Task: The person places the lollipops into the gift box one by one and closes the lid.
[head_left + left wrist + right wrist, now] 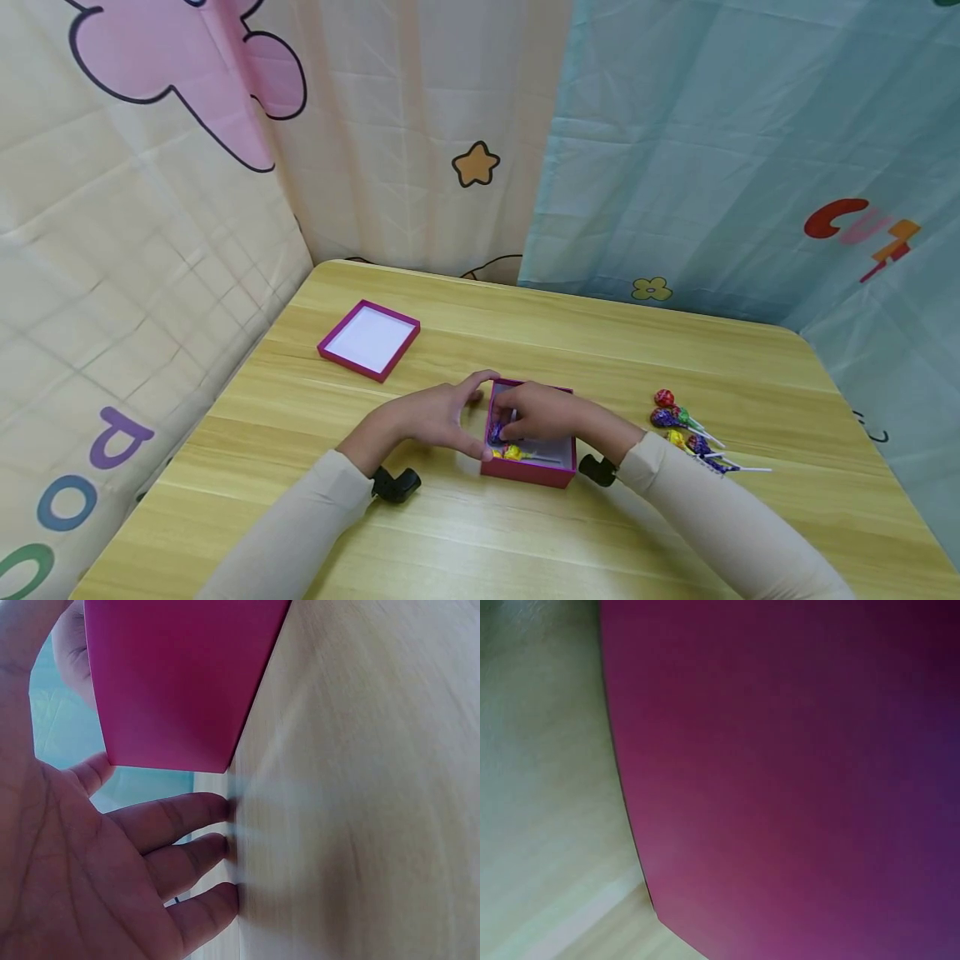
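An open magenta box stands on the wooden table, near its front middle. My left hand grips the box's left side, index finger at the far corner and thumb at the near corner. In the left wrist view the box wall sits between thumb and fingers, and the other fingertips rest on the table. My right hand reaches into the box from the right and pinches a purple lollipop. A yellow lollipop lies in the box beside it. The right wrist view shows only the box wall.
The box's lid lies upturned at the back left of the table. Several wrapped lollipops lie in a loose heap to the right of the box. Patterned curtains hang behind the table and on both sides.
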A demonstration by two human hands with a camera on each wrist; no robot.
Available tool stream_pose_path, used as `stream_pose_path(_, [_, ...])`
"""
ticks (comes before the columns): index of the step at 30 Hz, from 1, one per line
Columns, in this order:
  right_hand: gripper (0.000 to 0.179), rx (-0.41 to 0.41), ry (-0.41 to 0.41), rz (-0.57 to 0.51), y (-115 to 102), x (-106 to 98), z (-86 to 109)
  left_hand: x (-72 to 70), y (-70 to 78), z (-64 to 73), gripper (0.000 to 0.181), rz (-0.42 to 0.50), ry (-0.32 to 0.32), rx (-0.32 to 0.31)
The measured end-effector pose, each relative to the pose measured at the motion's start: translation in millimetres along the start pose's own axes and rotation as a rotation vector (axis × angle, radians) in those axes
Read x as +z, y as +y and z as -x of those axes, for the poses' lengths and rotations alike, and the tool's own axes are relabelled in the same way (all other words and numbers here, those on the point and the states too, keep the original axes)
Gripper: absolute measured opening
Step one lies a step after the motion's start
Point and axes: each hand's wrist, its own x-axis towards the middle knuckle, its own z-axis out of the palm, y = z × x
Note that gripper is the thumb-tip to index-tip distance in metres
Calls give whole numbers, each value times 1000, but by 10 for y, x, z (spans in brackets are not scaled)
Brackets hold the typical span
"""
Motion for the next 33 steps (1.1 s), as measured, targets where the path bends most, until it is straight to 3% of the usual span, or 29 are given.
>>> stream_pose_path(14, [9, 65, 3, -25, -16, 18, -8, -2, -5, -6, 112, -10, 2, -6])
stream_pose_path(25, [7, 20, -13, -68, -8, 24, 5, -5, -4, -5, 111, -12, 3, -6])
stream_pose_path(33, [7, 32, -9, -32, -16, 18, 19, -10, 9, 2, 111, 2, 2, -10])
